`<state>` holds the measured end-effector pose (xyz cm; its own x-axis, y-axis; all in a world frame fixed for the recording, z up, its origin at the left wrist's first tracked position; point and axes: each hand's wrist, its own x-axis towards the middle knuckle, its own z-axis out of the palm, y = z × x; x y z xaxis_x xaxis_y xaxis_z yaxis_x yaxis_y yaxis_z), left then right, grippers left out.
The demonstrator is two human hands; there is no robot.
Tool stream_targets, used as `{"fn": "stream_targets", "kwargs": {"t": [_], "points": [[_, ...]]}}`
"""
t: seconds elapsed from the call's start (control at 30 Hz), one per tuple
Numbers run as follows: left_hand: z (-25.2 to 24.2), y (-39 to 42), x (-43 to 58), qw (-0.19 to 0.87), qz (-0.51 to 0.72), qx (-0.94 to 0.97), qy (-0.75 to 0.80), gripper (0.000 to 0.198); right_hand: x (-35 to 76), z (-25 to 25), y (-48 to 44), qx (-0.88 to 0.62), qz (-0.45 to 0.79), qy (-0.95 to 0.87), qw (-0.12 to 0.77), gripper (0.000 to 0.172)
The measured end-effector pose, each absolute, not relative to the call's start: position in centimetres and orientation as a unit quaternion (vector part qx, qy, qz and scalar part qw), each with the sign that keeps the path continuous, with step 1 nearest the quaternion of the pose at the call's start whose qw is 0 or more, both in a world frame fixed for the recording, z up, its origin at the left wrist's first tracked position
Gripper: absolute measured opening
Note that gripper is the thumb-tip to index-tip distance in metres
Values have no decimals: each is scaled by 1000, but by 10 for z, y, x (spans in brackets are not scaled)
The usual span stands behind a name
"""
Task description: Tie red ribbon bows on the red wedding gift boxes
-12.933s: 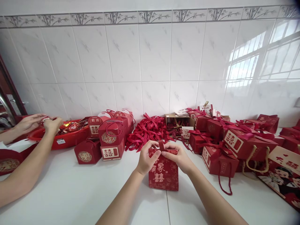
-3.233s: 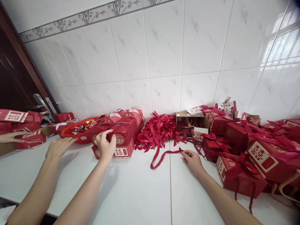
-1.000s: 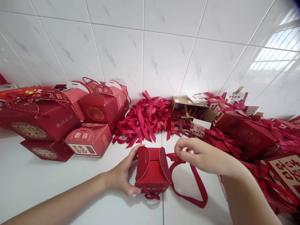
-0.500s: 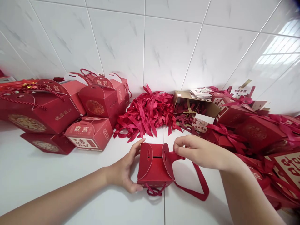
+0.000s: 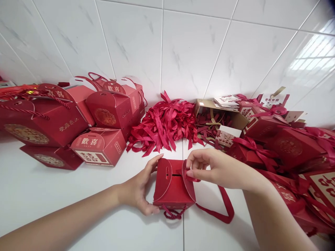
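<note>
A small red gift box (image 5: 174, 191) stands on the white surface in front of me, its two rounded top flaps leaning inward. My left hand (image 5: 142, 188) grips its left side, thumb at the front corner and fingers toward the back. My right hand (image 5: 204, 165) pinches a red ribbon against the outer side of the right flap; a bit of ribbon shows on the inner side. The ribbon's long tail (image 5: 226, 209) loops over the surface to the right and reaches the box's lower front right corner. A twisted red cord (image 5: 174, 213) hangs at the front.
Red boxes (image 5: 98, 146) are stacked on the left. Against the tiled wall (image 5: 131, 45) lies a heap of red ribbons (image 5: 167, 123). An open cardboard box (image 5: 242, 121) holds dark red strips. Ribbon-tied boxes (image 5: 290, 143) crowd the right.
My right hand has moved left with the ribbon, up against the right flap, and the ribbon shows less between hand and box. My left hand keeps its hold.
</note>
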<state>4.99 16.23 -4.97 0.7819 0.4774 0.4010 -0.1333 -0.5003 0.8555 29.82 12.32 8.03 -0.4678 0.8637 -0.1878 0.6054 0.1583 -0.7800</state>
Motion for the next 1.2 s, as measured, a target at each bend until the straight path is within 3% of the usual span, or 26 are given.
{"fn": "stream_targets", "kwargs": {"t": [0.17,0.27,0.57,0.8,1.03,1.2], "points": [[-50,162,50,486,312,809,108,119,298,77,126,-482,437,-737,182,36],[-50,162,50,485,307,813,101,119,297,76,128,-467,449,-741,179,42],[-50,163,49,489,312,808,102,122,294,75,132,-445,451,-757,160,33],[-49,162,49,484,317,809,104,120,297,76,131,-441,436,-762,188,14],[-48,161,49,473,309,819,95,120,307,75,140,-343,406,-820,210,17],[-50,162,49,474,313,818,94,121,310,69,143,-256,507,-804,175,10]]}}
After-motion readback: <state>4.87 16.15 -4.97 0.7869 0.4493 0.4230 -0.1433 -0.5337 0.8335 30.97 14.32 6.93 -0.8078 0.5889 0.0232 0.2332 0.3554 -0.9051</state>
